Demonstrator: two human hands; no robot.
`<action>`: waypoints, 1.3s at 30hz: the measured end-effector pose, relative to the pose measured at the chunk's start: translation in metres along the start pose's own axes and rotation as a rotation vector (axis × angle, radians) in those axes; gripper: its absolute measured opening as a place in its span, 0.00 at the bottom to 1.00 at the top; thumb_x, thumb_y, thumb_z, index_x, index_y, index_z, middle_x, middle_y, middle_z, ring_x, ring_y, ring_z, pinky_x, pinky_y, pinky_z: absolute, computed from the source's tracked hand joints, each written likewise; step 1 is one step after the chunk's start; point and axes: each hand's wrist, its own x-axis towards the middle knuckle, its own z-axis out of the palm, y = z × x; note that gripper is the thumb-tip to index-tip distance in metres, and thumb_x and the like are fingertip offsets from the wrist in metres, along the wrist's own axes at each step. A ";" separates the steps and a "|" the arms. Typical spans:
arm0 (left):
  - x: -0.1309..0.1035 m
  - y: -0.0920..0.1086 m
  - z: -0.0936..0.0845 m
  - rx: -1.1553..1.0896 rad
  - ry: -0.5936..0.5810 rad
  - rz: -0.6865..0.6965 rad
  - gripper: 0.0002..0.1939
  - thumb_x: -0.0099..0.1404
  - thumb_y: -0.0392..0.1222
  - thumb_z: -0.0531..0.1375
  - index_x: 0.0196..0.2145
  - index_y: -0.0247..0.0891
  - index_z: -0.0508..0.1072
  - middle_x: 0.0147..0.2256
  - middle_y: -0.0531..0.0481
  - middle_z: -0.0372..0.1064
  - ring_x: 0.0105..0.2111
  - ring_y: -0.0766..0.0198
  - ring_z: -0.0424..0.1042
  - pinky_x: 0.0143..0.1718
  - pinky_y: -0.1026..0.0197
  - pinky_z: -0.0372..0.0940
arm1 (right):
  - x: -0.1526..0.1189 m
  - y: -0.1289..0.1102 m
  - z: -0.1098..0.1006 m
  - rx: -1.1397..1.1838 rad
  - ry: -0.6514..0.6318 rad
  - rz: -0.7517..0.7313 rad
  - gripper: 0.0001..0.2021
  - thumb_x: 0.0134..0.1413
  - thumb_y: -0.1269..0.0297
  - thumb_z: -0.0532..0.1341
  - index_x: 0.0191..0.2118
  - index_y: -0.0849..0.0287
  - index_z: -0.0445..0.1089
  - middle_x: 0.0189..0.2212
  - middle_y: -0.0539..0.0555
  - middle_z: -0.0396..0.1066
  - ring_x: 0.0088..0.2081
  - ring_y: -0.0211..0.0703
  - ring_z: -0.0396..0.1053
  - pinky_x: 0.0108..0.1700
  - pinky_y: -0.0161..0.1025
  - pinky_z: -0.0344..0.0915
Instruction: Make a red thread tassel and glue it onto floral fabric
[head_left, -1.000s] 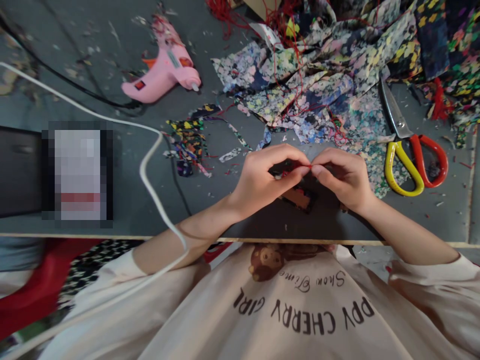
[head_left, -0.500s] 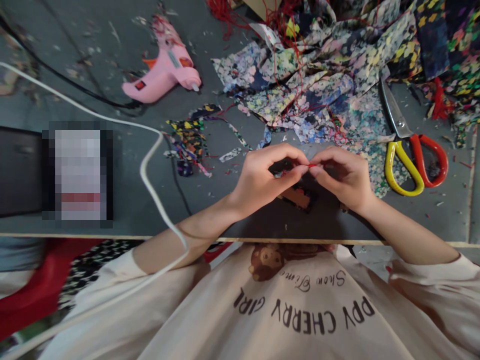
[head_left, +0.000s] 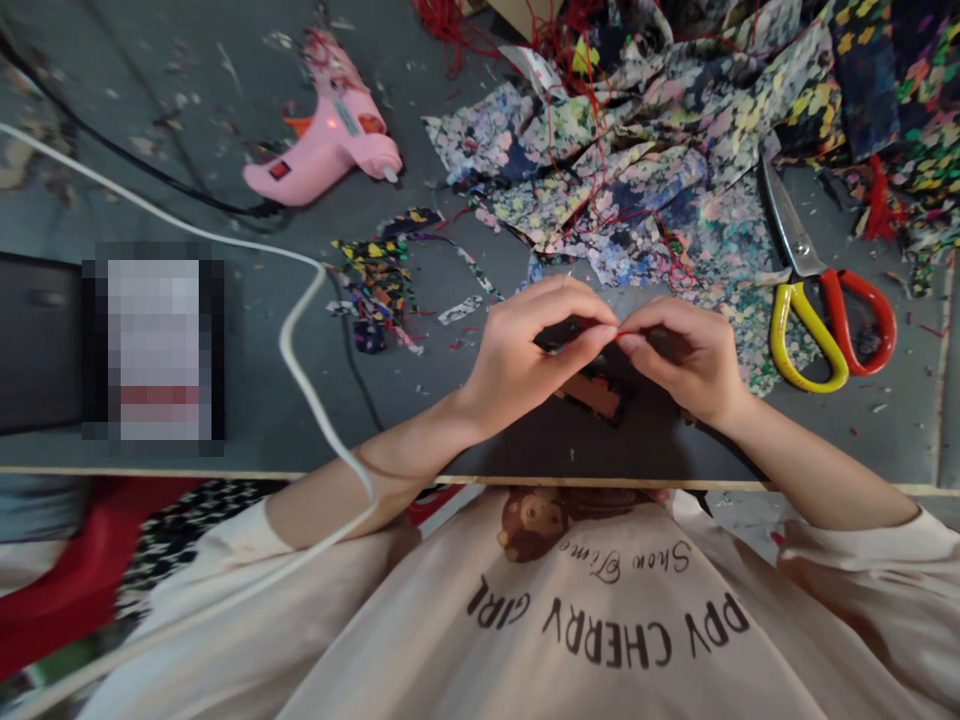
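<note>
Above the near part of the grey table [head_left: 262, 400], my left hand [head_left: 536, 345] and my right hand [head_left: 686, 355] meet fingertip to fingertip. Each hand pinches with thumb and forefinger. A tiny bit of red thread [head_left: 618, 334] shows between the fingertips; most of it is hidden by them. Below my hands lies a small brown piece with a dark edge [head_left: 596, 395], partly behind my left thumb. Floral fabric pieces [head_left: 615, 190] with red threads are spread just beyond my hands.
Scissors [head_left: 806, 280] with one yellow and one red handle lie at the right. A pink glue gun [head_left: 330, 150] lies at the back left. Fabric scraps [head_left: 379, 290] sit left of my hands. A white cable [head_left: 292, 340] crosses my left forearm. A blurred-out screen [head_left: 154, 350] is at the left.
My fingertips have closed further over the red thread, so less of it shows. Both hands have shifted only slightly.
</note>
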 end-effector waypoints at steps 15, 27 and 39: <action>0.001 0.002 0.001 0.153 -0.029 0.055 0.17 0.71 0.48 0.53 0.29 0.38 0.71 0.27 0.51 0.72 0.29 0.68 0.70 0.35 0.63 0.63 | 0.003 0.000 -0.002 -0.155 -0.072 -0.130 0.06 0.59 0.69 0.59 0.31 0.59 0.70 0.23 0.50 0.69 0.26 0.34 0.64 0.31 0.33 0.61; 0.000 -0.001 0.001 0.037 -0.034 0.074 0.11 0.70 0.46 0.56 0.33 0.38 0.72 0.31 0.51 0.73 0.33 0.68 0.72 0.38 0.64 0.66 | 0.003 0.000 -0.001 -0.079 -0.058 -0.114 0.06 0.56 0.72 0.59 0.29 0.60 0.68 0.23 0.48 0.66 0.26 0.33 0.62 0.30 0.32 0.59; 0.000 -0.001 0.005 -0.139 -0.030 -0.034 0.12 0.68 0.47 0.59 0.32 0.36 0.72 0.29 0.53 0.73 0.29 0.71 0.71 0.32 0.68 0.66 | 0.000 0.001 -0.001 0.055 0.006 -0.002 0.05 0.59 0.68 0.61 0.32 0.61 0.72 0.26 0.49 0.69 0.28 0.32 0.63 0.31 0.32 0.60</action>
